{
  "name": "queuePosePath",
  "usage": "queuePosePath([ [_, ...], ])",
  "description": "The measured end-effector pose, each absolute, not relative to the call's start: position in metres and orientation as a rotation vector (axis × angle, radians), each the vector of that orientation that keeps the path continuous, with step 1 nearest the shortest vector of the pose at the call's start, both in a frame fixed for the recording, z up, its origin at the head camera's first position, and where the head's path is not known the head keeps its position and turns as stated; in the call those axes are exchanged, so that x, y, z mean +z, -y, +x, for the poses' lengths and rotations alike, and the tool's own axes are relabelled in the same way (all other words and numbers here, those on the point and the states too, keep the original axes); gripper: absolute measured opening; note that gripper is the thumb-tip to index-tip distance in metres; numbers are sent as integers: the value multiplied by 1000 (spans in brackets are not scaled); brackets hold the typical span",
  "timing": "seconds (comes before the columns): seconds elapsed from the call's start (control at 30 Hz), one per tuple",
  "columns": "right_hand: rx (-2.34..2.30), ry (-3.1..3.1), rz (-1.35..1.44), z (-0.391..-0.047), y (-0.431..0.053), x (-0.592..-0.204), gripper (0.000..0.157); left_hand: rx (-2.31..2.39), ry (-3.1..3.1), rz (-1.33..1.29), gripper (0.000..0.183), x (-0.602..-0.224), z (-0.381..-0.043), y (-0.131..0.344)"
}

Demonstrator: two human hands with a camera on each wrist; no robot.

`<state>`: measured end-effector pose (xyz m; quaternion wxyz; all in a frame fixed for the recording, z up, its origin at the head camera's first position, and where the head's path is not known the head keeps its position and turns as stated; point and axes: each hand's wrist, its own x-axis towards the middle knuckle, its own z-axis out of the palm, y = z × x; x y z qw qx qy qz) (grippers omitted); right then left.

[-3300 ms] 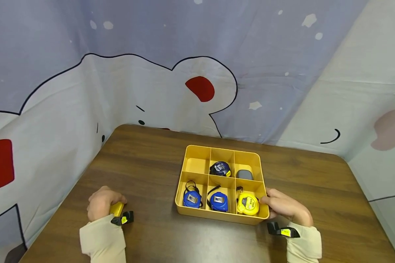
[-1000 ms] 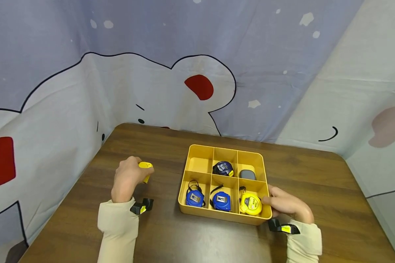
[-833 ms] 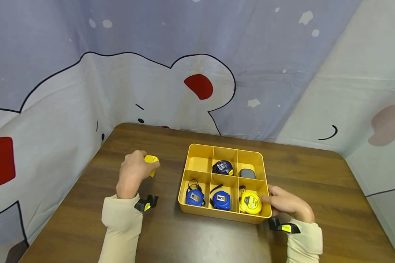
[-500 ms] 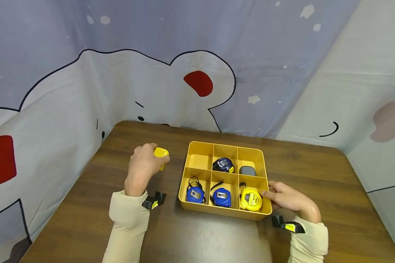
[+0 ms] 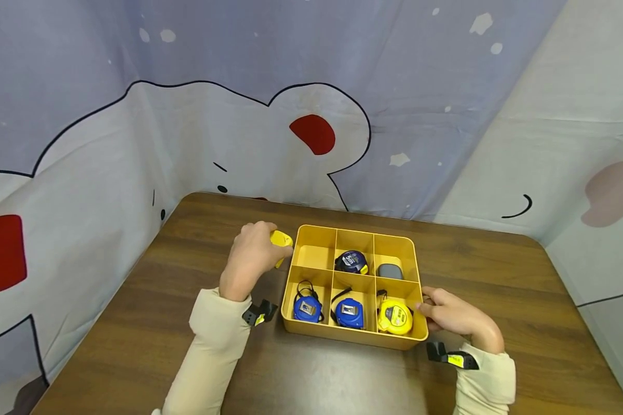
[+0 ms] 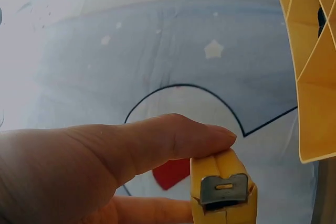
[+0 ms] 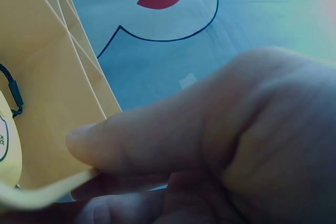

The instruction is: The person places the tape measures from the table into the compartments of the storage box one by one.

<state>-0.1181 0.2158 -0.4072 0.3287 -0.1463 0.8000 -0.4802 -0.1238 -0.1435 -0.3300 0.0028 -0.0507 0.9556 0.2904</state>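
My left hand [image 5: 251,257] pinches a yellow tape measure [image 5: 281,240] between thumb and fingers, just outside the back left corner of the yellow divided box [image 5: 351,338]. Its metal hook [image 6: 224,189] faces the camera in the left wrist view. At the box's right wall, my right hand [image 5: 459,314] grips the rim, thumb on the inner side and fingers outside. The front row holds a blue tape measure [image 5: 307,308] on the left, another blue tape measure [image 5: 349,313] in the middle and a yellow tape measure [image 5: 395,317] on the right, below my right thumb.
A dark blue tape measure [image 5: 352,262] sits in the back middle compartment. Beside it, the back right one holds a small grey rounded object [image 5: 390,271]. The box stands on a brown wooden table [image 5: 503,276], with a patterned cloth [image 5: 228,132] hanging behind and at both sides.
My left hand has lifted the yellow tape measure from the table's left side and carried it right and farther back, up to the box. My right hand stays at the box's right wall.
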Motion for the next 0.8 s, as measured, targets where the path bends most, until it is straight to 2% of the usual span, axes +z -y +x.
queuePosePath([
  [0.13, -1285, -2078, -359, -117, -217, -409, 36, 889, -3012, -93, 47, -326, -131, 137],
  [0.57, -1292, -2090, -361, -118, -217, -409, 34, 773, -3059, -44, 30, -303, -149, 118],
  [0.8, -1312, -2073, -351, -118, -216, -409, 34, 731, -3064, -30, 30, -297, -156, 108],
])
